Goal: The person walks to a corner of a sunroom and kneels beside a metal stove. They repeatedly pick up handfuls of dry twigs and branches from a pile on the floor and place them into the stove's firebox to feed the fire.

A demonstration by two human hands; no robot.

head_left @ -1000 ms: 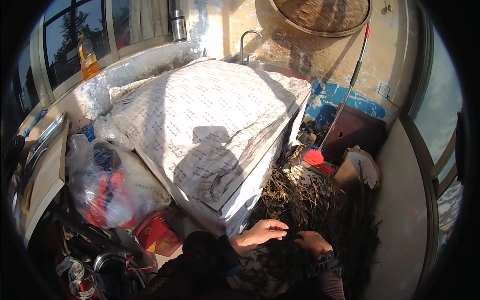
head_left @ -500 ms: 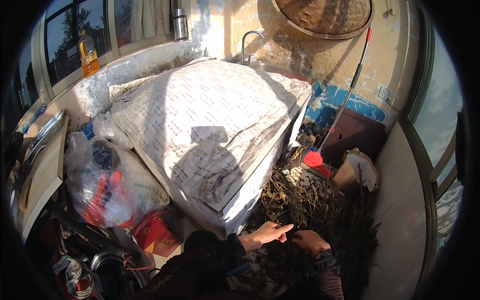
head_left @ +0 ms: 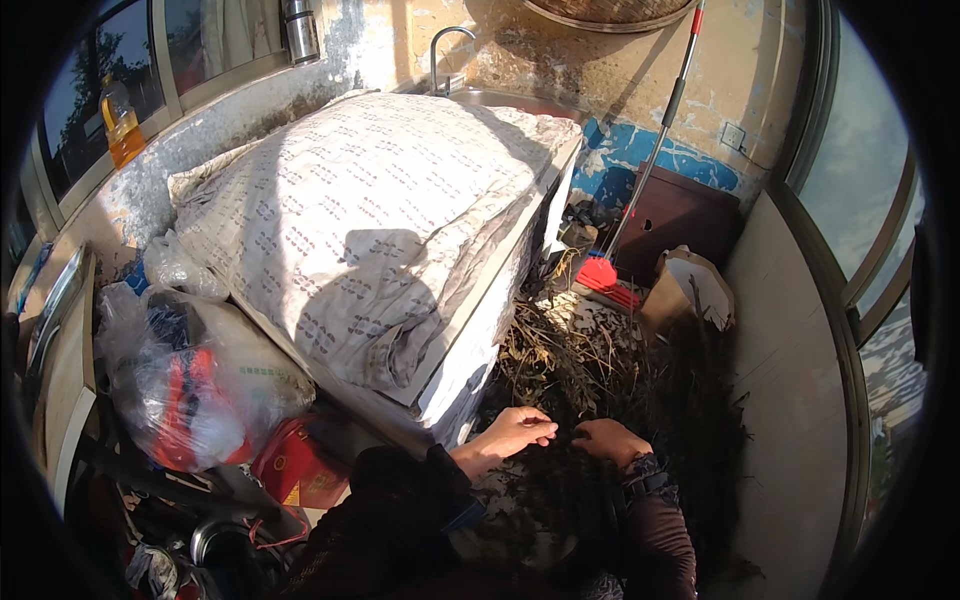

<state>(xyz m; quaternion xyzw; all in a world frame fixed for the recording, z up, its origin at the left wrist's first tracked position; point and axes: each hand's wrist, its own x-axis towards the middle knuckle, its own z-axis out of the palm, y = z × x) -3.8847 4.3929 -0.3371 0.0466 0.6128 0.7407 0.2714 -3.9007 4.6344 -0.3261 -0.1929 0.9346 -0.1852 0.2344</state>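
My left hand is held over a heap of dried, dark plant stalks, with its fingers curled and pinched together. Close to its right, a small gap away, my right hand is turned down toward the same stalks, fingers bent inward. Whatever either hand pinches is too small or too dark to name. Paler, sunlit stalks lie just beyond the hands, while a darker mass of stems spreads to the right.
A cloth-covered bulky block fills the middle left. Behind the stalks are a red broom, a brown paper bag and a dark red board. Plastic bags and a red box lie left. A pale wall panel borders the right.
The view has shifted, so the room's contents sit further left. My left hand's fingers, stretched out before, are now drawn in to a pinch. My right hand stays bent near it.
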